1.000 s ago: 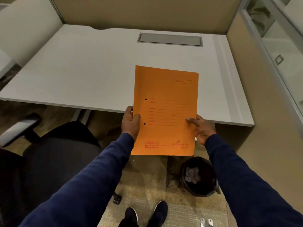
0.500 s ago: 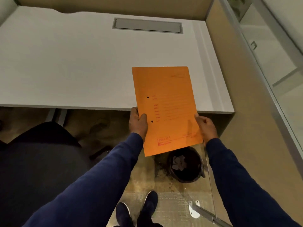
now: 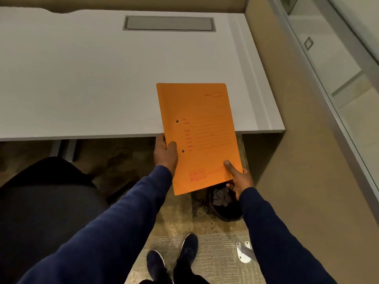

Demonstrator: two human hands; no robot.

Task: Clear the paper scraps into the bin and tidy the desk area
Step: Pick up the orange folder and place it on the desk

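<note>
An orange file folder (image 3: 202, 128) with red print is held in both hands over the front edge of the white desk (image 3: 86, 78). My left hand (image 3: 165, 151) grips its left edge, thumb on top. My right hand (image 3: 240, 178) pinches its lower right corner, thumb on the cover. Below the folder on the floor stands a black bin (image 3: 224, 203) with grey paper scraps (image 3: 220, 198) inside; the folder and my right hand hide part of it.
A black office chair (image 3: 45, 201) stands at the left. A grey cable tray lid (image 3: 169, 23) is set into the back of the desk. A beige partition (image 3: 307, 160) and glass wall run along the right. My shoes (image 3: 174, 259) are on the carpet.
The folder has come down and tilted, its lower end now over the bin. My right hand has slid from the folder's right edge to its lower right corner. The view has shifted.
</note>
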